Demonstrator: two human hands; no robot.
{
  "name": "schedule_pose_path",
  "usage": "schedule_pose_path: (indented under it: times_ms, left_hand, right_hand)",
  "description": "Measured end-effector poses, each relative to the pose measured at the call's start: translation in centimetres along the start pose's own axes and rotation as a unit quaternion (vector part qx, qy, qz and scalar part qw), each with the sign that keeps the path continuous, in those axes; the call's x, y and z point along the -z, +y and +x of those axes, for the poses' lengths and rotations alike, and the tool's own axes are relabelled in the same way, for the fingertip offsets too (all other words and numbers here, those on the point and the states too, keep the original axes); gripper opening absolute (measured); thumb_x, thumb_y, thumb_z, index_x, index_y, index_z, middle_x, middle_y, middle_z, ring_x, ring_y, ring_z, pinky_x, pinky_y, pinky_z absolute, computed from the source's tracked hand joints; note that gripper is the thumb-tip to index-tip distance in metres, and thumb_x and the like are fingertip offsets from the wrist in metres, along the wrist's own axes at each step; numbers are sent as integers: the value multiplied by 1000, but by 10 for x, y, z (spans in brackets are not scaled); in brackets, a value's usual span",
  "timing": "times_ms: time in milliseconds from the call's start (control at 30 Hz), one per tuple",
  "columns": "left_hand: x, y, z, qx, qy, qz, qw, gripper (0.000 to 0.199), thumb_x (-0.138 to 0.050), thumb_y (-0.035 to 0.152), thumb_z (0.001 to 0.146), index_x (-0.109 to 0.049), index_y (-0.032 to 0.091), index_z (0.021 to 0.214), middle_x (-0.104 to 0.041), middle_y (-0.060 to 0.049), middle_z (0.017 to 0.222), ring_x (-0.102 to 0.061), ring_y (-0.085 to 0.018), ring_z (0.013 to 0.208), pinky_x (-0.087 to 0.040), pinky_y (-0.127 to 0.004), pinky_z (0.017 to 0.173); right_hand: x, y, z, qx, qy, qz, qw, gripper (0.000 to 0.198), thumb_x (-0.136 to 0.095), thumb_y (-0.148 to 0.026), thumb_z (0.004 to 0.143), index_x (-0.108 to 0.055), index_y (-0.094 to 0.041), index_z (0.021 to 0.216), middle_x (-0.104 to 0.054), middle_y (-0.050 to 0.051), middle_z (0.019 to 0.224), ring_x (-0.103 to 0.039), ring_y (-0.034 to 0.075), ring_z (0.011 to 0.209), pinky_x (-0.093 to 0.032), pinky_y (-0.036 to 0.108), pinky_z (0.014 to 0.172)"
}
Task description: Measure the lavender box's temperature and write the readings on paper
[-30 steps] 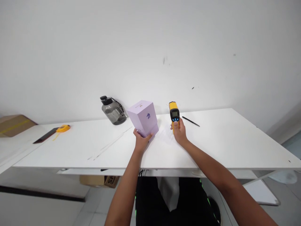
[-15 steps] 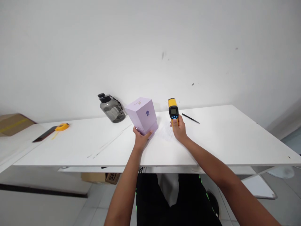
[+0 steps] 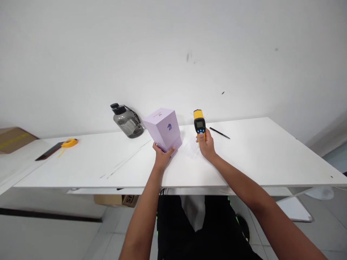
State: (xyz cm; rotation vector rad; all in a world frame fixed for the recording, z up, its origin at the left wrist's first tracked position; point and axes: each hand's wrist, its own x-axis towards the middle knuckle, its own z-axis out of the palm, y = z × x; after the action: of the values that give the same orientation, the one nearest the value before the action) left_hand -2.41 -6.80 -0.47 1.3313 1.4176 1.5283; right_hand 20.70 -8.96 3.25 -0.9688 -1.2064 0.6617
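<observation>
My left hand (image 3: 162, 156) is wrapped round the lower part of a lilac box (image 3: 167, 128), which stands on the white table with a small dark blue emblem on its front. In my right hand (image 3: 207, 146) is a yellow and black infrared thermometer (image 3: 200, 124), held by its handle with the small screen and blue buttons facing me. My thumb rests just below the buttons. Under and between the two lies a sheet of paper (image 3: 192, 147) with faint printing. A black pen (image 3: 219, 133) lies just right of the thermometer.
A grey see-through water bottle (image 3: 128, 122) with a black lid stands left of the box, near the wall. Farther left on the table (image 3: 114, 151) are a yellow tape measure (image 3: 69, 143), a dark flat strip (image 3: 50, 151) and a cardboard box (image 3: 16, 139).
The whole view has shifted slightly, so everything sits a little higher in the picture. Both hands keep their hold on the box and the thermometer.
</observation>
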Motion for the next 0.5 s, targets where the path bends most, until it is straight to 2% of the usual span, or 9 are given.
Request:
schedule_pose_path:
  times_ms: [267,400,500]
  left_hand:
    - [1,1,-1,10,5,-15,1000,110,-95,39,59,-22,27,141,-38,-21,158,-44,-34,149,-38,-54,124]
    - [1,3,0,4,15,-22,1000,107,-95,43,58,-26,27,138,-33,-20,160,-41,-35,151,-38,-51,124]
    - [0,3,-1,-11,17,-42,999,111,-94,46,58,-24,27,142,-30,-22,161,-41,-34,151,-42,-48,121]
  right_hand:
    - [-2,13,2,37,17,8,999,69,-51,-81,92,-57,-24,130,-68,3,85,-62,19,67,-55,36,66]
    - [-1,14,1,48,12,3,999,68,-52,-79,93,-57,-23,132,-67,2,82,-62,20,67,-54,36,65]
    - [0,14,1,52,13,-4,999,69,-52,-79,93,-57,-23,133,-67,2,82,-62,20,68,-54,36,64]
